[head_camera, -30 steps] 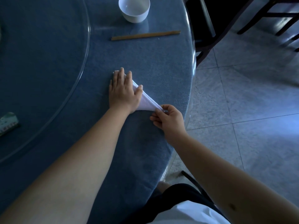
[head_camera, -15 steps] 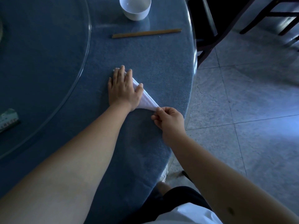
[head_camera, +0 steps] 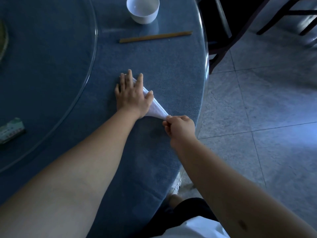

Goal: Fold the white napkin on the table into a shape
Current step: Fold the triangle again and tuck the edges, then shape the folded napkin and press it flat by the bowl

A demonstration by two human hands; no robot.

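My left hand (head_camera: 133, 96) lies flat and open, pinning the napkin (head_camera: 157, 109) to the tabletop (head_camera: 171, 66). My right hand (head_camera: 180, 127) pinches its narrow tip. Creasing step; next, probably roll or tuck the tip.

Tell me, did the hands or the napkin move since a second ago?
Barely. The left hand spread its fingers slightly, pressing the white napkin flat as before. The right hand kept pinching the napkin's near corner, curling tighter. The white bowl and chopsticks stayed put.
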